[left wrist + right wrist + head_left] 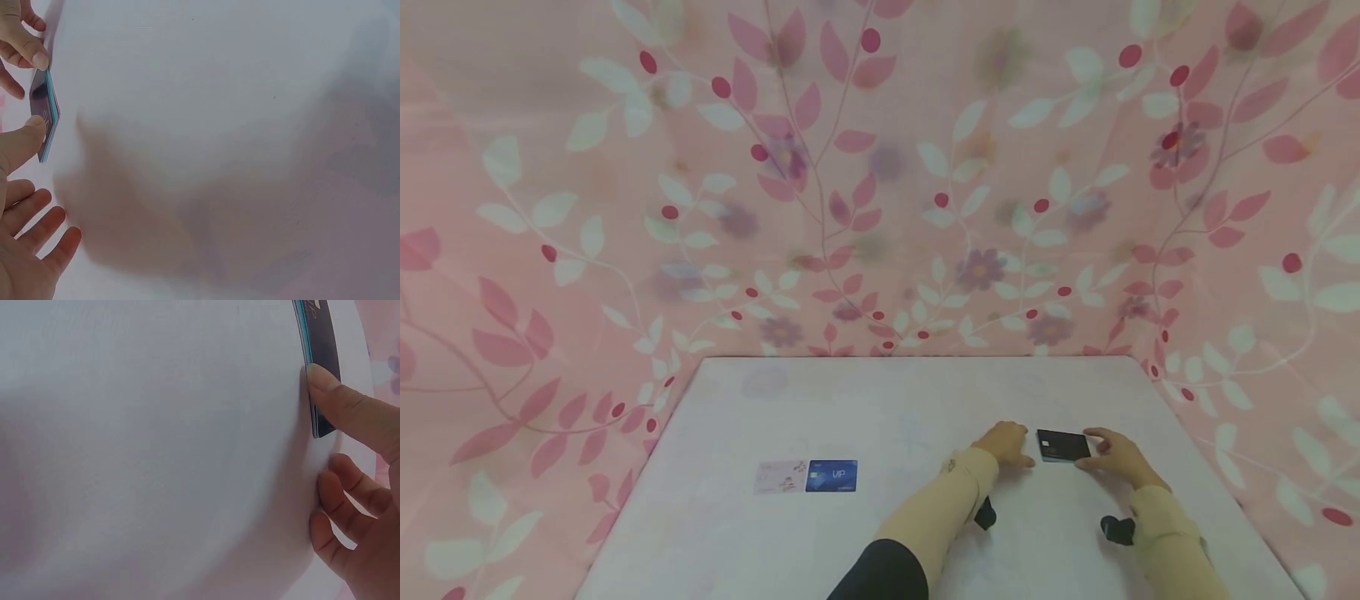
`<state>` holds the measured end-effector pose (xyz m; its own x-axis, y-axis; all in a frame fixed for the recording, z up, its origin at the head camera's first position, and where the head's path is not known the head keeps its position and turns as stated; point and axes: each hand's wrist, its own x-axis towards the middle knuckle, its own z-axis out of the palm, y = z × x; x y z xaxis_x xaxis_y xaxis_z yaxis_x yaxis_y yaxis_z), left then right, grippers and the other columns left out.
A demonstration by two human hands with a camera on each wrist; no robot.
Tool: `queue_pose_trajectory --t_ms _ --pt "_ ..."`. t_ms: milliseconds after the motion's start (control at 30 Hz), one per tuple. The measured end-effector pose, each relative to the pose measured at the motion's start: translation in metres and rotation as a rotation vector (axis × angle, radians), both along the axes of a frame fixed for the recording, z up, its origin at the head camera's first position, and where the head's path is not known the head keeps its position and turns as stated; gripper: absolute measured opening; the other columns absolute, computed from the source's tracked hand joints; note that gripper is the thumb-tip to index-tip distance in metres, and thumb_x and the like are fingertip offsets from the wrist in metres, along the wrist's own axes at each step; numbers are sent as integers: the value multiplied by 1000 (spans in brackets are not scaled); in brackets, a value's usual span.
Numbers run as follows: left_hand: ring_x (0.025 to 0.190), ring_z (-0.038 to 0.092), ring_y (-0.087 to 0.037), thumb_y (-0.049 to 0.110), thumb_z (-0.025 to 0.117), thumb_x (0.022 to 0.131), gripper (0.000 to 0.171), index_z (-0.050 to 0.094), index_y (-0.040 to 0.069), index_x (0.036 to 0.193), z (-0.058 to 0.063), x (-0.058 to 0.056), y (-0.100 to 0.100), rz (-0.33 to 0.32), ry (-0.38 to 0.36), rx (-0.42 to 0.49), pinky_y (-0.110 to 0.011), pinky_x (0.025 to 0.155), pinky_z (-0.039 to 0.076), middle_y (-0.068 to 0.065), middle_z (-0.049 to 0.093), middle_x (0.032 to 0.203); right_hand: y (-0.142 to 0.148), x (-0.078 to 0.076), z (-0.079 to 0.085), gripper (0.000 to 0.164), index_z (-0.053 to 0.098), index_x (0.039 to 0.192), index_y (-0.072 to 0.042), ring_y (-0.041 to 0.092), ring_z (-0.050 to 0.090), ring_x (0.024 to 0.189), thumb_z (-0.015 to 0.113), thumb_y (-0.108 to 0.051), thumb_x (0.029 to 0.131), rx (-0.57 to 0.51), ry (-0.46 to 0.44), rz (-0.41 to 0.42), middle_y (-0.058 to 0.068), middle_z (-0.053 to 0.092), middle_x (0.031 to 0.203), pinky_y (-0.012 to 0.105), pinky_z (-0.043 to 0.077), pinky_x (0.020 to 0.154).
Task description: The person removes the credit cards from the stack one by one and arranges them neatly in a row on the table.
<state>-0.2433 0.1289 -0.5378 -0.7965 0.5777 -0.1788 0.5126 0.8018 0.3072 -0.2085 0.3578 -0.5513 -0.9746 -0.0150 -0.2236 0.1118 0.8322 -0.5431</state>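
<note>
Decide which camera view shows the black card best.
The head view, showing most of the black card face-up. The left wrist view has it steeply slanted, partly behind the left thumb; the right wrist view crops it, with the right thumb across it.

On my feed the plainest text is "VIP", in pale capitals on the blue card (831,476) at the left of the table (880,400); I can't resolve the small print under it. The black card (1062,445) at the right carries lettering too: from the right wrist I make out a "P", the rest unclear. The pale card (780,477) has faint print I can't read.
</note>
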Motion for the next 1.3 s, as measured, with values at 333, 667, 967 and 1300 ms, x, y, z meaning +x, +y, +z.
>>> queue_pose_trajectory --t_ms 333,667,967,1300 --pt "113 56 -10 43 74 78 58 60 15 126 -2 3 -1 40 7 -25 -18 94 42 4 63 119 -5 -8 2 70 49 122 9 50 51 99 81 -25 71 31 -26 37 38 52 107 61 43 82" --pt "108 58 -9 43 76 76 57 62 13 123 -6 4 -2 34 36 -17 -17 91 43 3 64 116 -8 -13 -3 60 52 117 6 39 54 91 81 -16 69 16 5 75 26 56 100 56 45 78" --pt "95 60 -7 41 77 75 48 66 13 112 -8 6 0 40 68 -24 -16 85 45 5 67 103 -21 -8 3 58 53 117 5 37 53 90 81 -14 69 -26 -15 75 26 55 101 54 45 78" --pt "115 42 -9 44 65 85 53 51 28 134 -26 15 9 -7 168 -199 -25 93 38 17 45 138 -25 -4 -1 57 55 114 3 32 53 85 82 -13 67 -54 29 83 21 56 96 49 45 74"
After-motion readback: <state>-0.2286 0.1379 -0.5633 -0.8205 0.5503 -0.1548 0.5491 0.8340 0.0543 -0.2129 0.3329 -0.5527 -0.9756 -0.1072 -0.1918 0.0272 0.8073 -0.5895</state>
